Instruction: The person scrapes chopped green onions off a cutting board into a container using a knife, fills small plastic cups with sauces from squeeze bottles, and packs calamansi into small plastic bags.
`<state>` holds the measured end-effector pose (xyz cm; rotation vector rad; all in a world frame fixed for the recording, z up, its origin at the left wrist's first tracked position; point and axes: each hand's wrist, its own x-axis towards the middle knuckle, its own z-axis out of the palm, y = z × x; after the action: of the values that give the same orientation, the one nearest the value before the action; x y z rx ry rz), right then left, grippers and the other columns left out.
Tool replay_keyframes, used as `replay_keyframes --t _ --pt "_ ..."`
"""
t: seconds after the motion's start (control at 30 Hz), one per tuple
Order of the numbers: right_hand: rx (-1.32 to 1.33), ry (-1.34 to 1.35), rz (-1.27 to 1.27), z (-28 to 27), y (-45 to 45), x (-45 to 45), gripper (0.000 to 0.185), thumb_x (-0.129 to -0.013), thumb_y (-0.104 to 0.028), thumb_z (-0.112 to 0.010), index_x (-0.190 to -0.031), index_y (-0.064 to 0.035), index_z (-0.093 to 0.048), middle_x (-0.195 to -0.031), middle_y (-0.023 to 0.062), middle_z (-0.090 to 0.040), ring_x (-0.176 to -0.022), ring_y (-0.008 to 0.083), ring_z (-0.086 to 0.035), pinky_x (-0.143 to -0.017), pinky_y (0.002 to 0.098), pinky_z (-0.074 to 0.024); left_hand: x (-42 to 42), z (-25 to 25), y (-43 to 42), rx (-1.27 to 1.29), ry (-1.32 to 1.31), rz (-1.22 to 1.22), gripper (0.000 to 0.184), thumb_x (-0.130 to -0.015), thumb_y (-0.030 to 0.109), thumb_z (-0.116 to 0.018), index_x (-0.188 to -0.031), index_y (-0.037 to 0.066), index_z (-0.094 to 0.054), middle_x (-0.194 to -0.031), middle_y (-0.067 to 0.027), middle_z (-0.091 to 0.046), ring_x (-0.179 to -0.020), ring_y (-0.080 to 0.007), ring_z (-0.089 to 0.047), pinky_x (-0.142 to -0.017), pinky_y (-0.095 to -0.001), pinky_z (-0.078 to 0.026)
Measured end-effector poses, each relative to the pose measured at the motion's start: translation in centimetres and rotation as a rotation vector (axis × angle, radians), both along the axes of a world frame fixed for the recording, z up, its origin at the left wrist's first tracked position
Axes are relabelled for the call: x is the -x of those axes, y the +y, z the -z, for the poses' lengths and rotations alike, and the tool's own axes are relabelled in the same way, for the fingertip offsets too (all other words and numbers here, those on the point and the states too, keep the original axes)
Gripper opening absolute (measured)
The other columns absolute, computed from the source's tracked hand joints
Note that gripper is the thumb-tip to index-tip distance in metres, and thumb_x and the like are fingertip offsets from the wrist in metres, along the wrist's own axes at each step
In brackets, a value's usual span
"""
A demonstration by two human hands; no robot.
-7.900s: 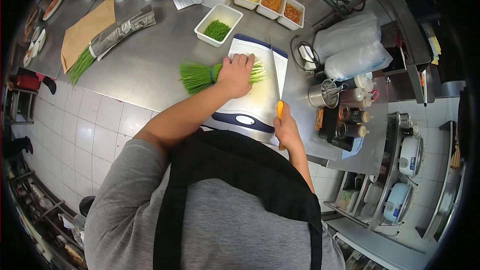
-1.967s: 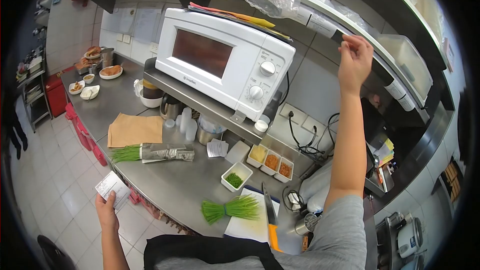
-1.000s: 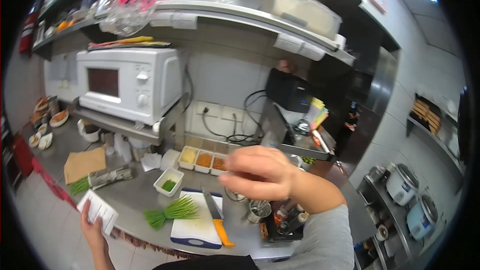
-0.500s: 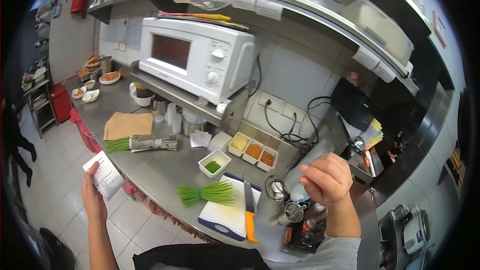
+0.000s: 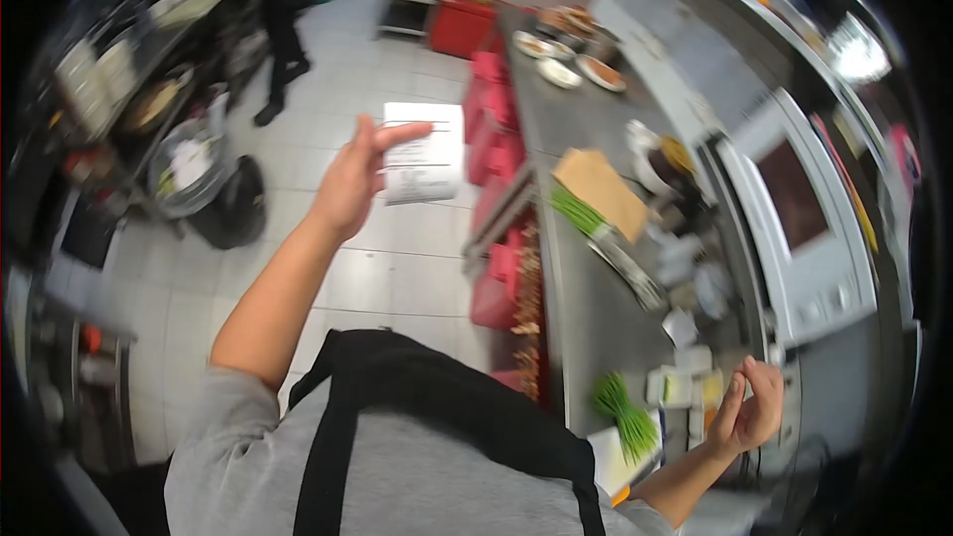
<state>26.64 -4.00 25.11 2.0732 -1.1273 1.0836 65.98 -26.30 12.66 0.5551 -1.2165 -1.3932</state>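
My left hand [image 5: 349, 179] holds a printed paper receipt [image 5: 427, 161] over the tiled floor, one finger stretched across its face. My right hand [image 5: 749, 409] is raised at the lower right with its fingers curled in, and nothing shows in them. Near it a bundle of green chives [image 5: 627, 415] lies on a white cutting board [image 5: 608, 457], where a bit of an orange knife handle [image 5: 621, 496] shows beside my forearm. A small white container [image 5: 669, 387] with green bits stands just behind the chives. Another chive bundle [image 5: 581, 213], partly wrapped in newspaper, lies farther along the counter.
The steel counter [image 5: 586, 323] runs along the right, holding brown paper [image 5: 601, 191] and plates of food [image 5: 602, 73]. A white microwave [image 5: 799, 208] sits above it. Pink bins [image 5: 493, 99] stand underneath. At the left are a lined bin [image 5: 189, 189] and a person's legs [image 5: 281, 35].
My view has swung left, away from the counter and towards the floor aisle. The receipt has stayed in my left hand, now more upright. My right hand remains curled, its fingers a little looser.
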Motion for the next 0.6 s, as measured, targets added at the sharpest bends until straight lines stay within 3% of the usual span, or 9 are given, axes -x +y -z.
replay_keyframes --t 0.03,0.3,0.6 --pt "-0.022 -0.037 -0.033 0.8 -2.3 -1.3 0.016 -0.081 0.006 -0.060 -0.096 0.0054 -0.062 -0.077 0.0140 -0.059 -0.065 0.0224 -0.053 -0.059 0.0295 -0.0426 -1.8 -0.4 -0.5 -0.004 0.003 -0.069 0.078 -0.096 0.061 -0.020 -0.125 -0.002 -0.054 -0.124 -0.0145 -0.056 -0.113 -0.0215 -0.056 -0.098 -0.0349 -0.043" --pt "-0.190 -0.230 -0.192 6.3 -19.8 -10.0 0.015 -0.082 0.004 -0.061 -0.097 0.0065 -0.062 -0.079 0.0123 -0.059 -0.067 0.0199 -0.053 -0.063 0.0284 -0.0432 -13.5 1.3 -8.4 -0.112 0.083 -0.223 0.080 -0.096 0.061 -0.018 -0.126 -0.004 -0.052 -0.127 -0.0175 -0.053 -0.114 -0.0237 -0.056 -0.099 -0.0352 -0.045" --pt "-0.366 -0.464 -0.086 12.6 -37.0 -10.5 0.015 -0.083 -0.001 -0.062 -0.098 0.0025 -0.064 -0.081 0.0095 -0.061 -0.069 0.0163 -0.055 -0.065 0.0267 -0.0445 -15.2 2.6 -24.7 -0.148 0.070 -0.301 0.081 -0.095 0.061 -0.015 -0.127 -0.004 -0.051 -0.124 -0.0180 -0.055 -0.113 -0.0235 -0.056 -0.096 -0.0346 -0.048"
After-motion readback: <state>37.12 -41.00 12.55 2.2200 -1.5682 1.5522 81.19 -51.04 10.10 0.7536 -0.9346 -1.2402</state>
